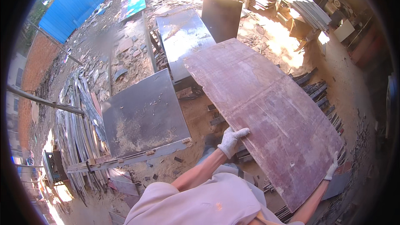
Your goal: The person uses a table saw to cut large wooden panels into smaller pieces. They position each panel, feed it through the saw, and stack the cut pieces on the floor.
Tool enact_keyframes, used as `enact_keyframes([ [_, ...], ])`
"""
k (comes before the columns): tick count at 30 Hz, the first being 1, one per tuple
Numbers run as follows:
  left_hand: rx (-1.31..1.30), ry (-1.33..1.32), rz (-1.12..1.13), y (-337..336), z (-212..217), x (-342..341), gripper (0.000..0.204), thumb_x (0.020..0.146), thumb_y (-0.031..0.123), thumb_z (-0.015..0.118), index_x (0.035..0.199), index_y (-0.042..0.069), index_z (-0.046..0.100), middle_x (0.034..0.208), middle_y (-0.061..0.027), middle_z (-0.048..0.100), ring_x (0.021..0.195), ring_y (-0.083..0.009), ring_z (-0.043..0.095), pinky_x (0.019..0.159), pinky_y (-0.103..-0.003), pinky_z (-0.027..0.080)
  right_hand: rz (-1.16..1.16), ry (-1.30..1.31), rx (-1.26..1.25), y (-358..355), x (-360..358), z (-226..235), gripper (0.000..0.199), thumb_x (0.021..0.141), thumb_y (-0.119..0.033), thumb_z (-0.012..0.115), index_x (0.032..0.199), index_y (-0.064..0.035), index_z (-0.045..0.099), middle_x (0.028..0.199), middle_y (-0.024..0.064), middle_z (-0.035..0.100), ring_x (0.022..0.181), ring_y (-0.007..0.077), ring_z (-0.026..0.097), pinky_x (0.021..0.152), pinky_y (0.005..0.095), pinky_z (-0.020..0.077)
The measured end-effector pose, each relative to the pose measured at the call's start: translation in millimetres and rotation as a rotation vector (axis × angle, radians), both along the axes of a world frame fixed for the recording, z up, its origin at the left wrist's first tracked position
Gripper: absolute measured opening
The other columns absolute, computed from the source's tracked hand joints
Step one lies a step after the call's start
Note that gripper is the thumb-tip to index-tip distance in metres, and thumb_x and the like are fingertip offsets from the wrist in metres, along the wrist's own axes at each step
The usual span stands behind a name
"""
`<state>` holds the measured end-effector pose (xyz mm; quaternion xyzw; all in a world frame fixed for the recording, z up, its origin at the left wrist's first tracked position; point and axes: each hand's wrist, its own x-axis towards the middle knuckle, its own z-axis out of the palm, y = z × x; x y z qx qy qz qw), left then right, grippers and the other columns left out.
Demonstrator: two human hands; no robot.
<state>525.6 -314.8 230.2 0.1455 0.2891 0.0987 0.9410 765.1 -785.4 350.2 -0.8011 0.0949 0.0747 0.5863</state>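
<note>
A large reddish-brown plywood sheet (275, 121) slants across the space in front of me, scuffed and pale in patches. My left hand (231, 141), in a white knit glove, grips its left long edge with the thumb on top; the fingers go out of sight beneath. At the right edge my right hand (332, 169), also gloved, holds the sheet near its close corner, its fingers only partly visible. The sheet's far end lies over or just above the end of a shiny metal-topped table (183, 37); contact cannot be made out.
Left of me stands a dark flat tabletop (143, 114) strewn with sawdust, with a rail (133, 159) along its near side. Long thin wood strips (77, 125) are heaped beyond it. A dark upright board (221, 16) stands behind the metal table. Stacked boards (302, 6) lie far right; short offcuts (318, 91) litter the ground.
</note>
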Motion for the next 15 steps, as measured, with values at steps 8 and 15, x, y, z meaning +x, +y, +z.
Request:
enact_keyframes([
  [8,-0.130,-0.007,0.226,53,-82,72,0.030,0.098,0.003,0.071,0.126,0.002,0.062,0.116,-0.0096,0.073,0.103,-0.0290,0.072,0.095,-0.051,0.063,0.246,0.036,0.027,115,101,-25,0.048,0.096,-0.040,0.079,0.121,-0.0002,0.073,0.113,0.0083,0.076,0.096,0.0207,0.073,0.089,0.0354,0.0595],
  [15,-0.101,0.136,0.414,122,-123,146,0.021,0.100,0.011,0.074,0.117,0.002,0.065,0.106,-0.0092,0.071,0.087,-0.0255,0.071,0.081,-0.045,0.065,0.292,0.154,-0.124,237,223,19,0.046,0.095,-0.042,0.080,0.111,0.0008,0.075,0.104,0.0090,0.078,0.084,0.0205,0.074,0.082,0.0347,0.0607],
])
